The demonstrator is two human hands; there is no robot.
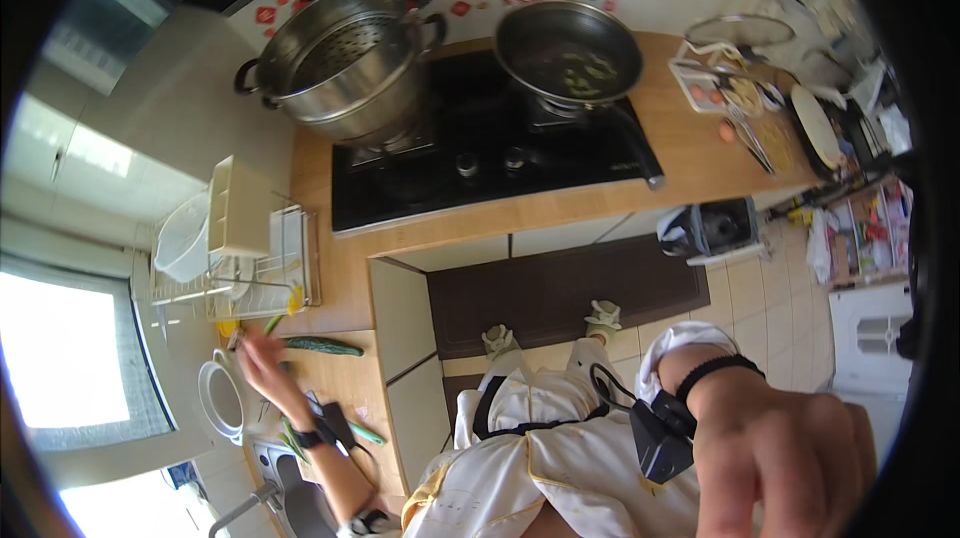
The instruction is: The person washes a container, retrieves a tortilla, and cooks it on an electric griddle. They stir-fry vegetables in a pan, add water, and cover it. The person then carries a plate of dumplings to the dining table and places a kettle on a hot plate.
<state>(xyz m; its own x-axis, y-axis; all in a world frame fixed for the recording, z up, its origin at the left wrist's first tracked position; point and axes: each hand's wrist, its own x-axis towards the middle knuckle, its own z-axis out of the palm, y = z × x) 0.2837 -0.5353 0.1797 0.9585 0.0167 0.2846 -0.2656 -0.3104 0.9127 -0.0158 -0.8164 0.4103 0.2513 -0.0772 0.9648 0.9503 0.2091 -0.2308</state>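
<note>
My left hand (262,369), blurred, reaches over the wooden counter at the left, beside a green cucumber (322,346); whether its fingers hold anything cannot be told. A green stalk (274,323) lies just beyond it, and a white pot (223,397) stands to its left. My right hand (772,440) is large and close at the lower right, back up, fingers bent down; its palm and fingertips are hidden. On the black gas hob (450,197) stand a steel steamer pot (352,107) and a frying pan (568,50) with green pieces in it, its handle pointing towards me.
A wire dish rack (285,275) with a beige holder stands on the left counter, near a steel sink (300,493). At the right are a white tray with eggs (697,88), utensils and a glass lid (739,29). An open bin (720,227) hangs below the counter edge.
</note>
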